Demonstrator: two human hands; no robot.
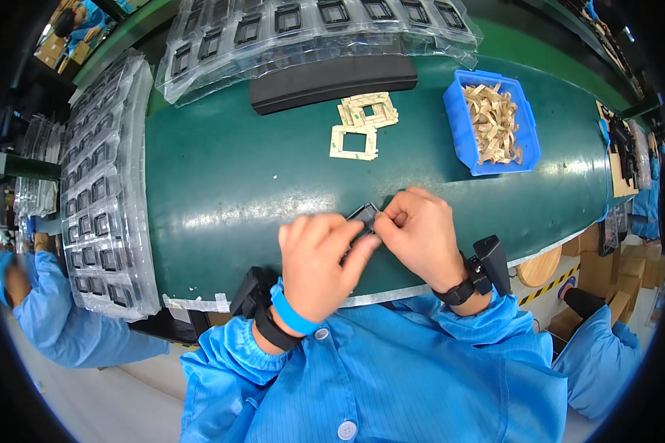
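Left hand (319, 260) and right hand (419, 230) jointly clasp small black frame part (363, 216); tan adhesive frames (362, 122) lie well beyond; blue bin (458, 122) beyond-right.

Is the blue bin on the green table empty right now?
No, the blue bin on the green table is piled with tan paper strips.

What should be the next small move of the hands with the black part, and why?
Probably the right hand peels on at the corner it pinches, while the left hand steadies the small black part; both hands grip it above the green table.
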